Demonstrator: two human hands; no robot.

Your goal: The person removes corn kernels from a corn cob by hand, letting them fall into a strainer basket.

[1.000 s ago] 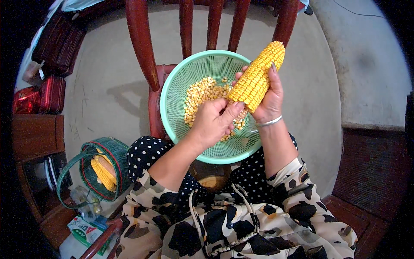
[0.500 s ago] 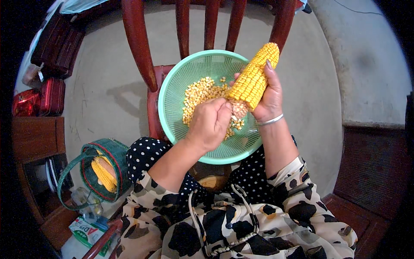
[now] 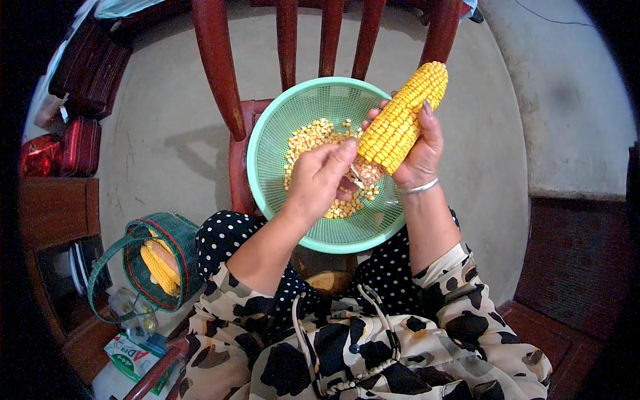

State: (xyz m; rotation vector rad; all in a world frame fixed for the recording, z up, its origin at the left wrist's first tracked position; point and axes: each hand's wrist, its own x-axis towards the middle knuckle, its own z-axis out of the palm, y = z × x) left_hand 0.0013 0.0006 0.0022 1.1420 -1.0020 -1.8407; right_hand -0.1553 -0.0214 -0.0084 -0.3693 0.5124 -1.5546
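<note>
My right hand is wrapped round a yellow ear of corn, fingers behind it and thumb along its near side. The ear tilts up to the right over a mint-green plastic colander. Its lower end is stripped to the pale pinkish cob, while rows of kernels cover the rest. At that bare end my left hand is closed, thumb at the edge of the kernels and fingers curled below; the fingertips are partly hidden. Loose corn kernels lie in the colander beneath both hands.
The colander rests on a dark red wooden chair with an upright slatted back. At my left stands a green woven basket holding ears of corn. A wooden cabinet and red cases line the left side.
The ear has shifted slightly up and right with my right hand. My left hand has loosened from a tight fist, its thumb lifting toward the kernel edge. The colander has moved slightly right in the view.
</note>
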